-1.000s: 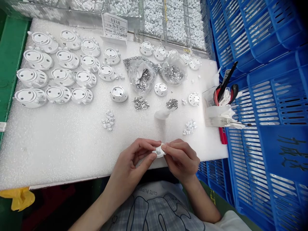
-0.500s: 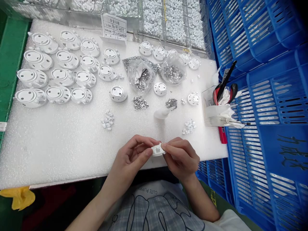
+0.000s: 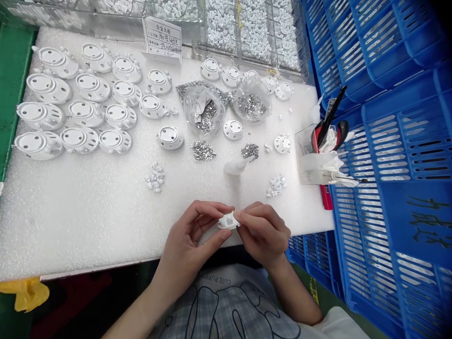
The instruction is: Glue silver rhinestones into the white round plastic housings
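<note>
A small white oval plastic part (image 3: 228, 221) is held in the air over the near edge of the foam-covered table. My left hand (image 3: 194, 238) grips its left side between thumb and fingers. At its right end, the thumb and fingertips of my right hand (image 3: 264, 233) pinch it; whether a smaller piece is in that pinch I cannot tell. Beyond my hands stands a white squeeze bottle (image 3: 236, 165) with a thin tip. Tiny white pieces lie in a left pile (image 3: 154, 178) and a right pile (image 3: 276, 185). Small silver pieces form a heap (image 3: 203, 150) farther back.
Several white oval assemblies (image 3: 83, 113) stand in rows at the left. Plastic bags (image 3: 205, 110) of silver bits lie mid-table. A paper label (image 3: 162, 40) and divided clear trays (image 3: 226, 28) line the back. A clear tool box (image 3: 307, 160) and blue crates (image 3: 406, 188) are at the right.
The white part has tilted and moved slightly left in my hands. My left thumb has shifted to its lower edge. The whole view has moved a little.
</note>
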A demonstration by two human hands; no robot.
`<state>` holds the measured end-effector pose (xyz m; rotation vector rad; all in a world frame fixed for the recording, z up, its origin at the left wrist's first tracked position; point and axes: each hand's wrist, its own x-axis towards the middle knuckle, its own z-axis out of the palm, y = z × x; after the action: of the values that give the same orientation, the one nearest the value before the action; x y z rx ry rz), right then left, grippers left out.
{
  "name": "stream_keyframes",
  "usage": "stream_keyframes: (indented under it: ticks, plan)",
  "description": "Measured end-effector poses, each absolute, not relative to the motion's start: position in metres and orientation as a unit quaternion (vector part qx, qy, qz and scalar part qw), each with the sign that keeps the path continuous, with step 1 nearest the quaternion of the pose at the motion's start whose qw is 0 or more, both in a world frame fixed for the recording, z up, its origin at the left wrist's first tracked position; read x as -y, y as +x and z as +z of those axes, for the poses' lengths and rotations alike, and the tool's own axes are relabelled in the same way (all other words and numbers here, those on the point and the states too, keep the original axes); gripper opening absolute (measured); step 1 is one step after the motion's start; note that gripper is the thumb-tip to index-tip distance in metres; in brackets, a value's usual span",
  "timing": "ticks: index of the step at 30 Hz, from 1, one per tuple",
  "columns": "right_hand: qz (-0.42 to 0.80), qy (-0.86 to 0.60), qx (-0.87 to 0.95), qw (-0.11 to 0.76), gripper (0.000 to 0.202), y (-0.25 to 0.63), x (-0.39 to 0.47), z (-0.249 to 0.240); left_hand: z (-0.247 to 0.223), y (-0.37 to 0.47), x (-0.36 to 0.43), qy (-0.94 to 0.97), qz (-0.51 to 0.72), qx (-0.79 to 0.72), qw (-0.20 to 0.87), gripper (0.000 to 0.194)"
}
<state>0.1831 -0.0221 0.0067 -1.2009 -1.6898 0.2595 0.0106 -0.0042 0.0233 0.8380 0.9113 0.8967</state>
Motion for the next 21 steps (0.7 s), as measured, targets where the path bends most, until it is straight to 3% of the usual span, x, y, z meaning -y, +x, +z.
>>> stream_keyframes:
  ticks: [7,21]
  plan:
    - [0.119,-0.502,0.696,0.500,0.045,0.1839,0.0219,0.0081,0.0238,0.0117,0.0079,0.405,0.406,-0.443,0.690,0.014]
    - [0.114,-0.503,0.702,0.492,0.035,0.1850,0.0224,0.0077,0.0228,0.0137,0.0101,0.417,0.424,-0.435,0.676,0.011]
